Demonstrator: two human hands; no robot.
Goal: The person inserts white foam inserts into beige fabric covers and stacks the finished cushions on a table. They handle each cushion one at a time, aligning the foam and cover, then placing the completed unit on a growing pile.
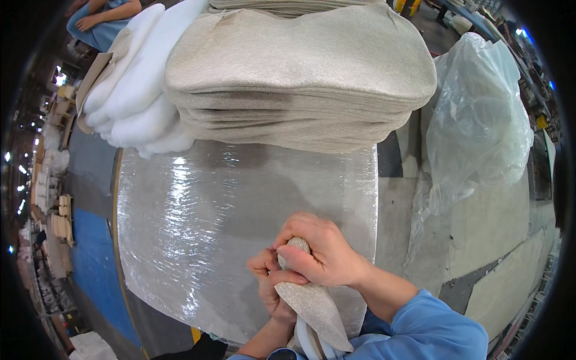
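We have the cloth point(312, 306), beige and bunched, close to our body over the near part of the tabletop point(174, 252), its rolled end showing between our hands and a flap hanging down beside a white strip point(305, 333). Our left hand point(275, 287) grasps it from the left with curled fingers, and our right hand point(316, 249) is clenched round its upper end, thumb across it. Clear, shiny film covers the tabletop before us. At its far side we see a beige stack point(300, 60), with white padding point(141, 84) just left of it and a plastic bag point(480, 114) to the right. Beyond the padding sits another person's hand point(85, 23).
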